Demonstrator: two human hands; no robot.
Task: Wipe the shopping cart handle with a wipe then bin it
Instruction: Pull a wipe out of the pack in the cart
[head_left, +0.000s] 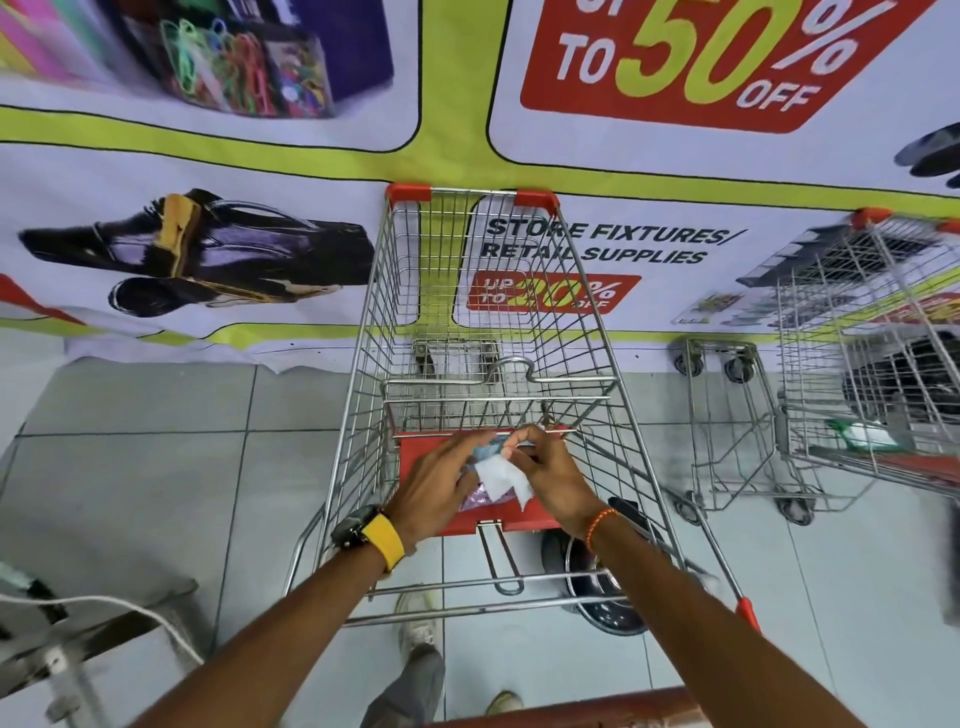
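Wipe (501, 475), white and half drawn, hangs between the two hands over the red seat flap (524, 514) of the cart (488, 291). Right hand (550, 475) pinches its upper edge with fingertips; left hand (441, 486) is closed around a pack (480, 501) with a pinkish, shiny face, pressing it toward the flap. Whether the sheet is fully free of the pack cannot be told.

Risks from here, as I judge them: the wipe could tear if pulled at an angle while the pack mouth grips it, or a second sheet could trail out behind it. A light pinch could let the damp sheet slip and fall through the wire basket to the tiled floor. If the left hand lets go, the pack could slide off the sloping flap.

Handle (571, 709), the reddish bar at the bottom edge, lies close to the body and mostly out of view, so part of it might be missed in wiping. No bin shows anywhere; a second cart (857, 364) stands to the right, against the banner (208, 249)
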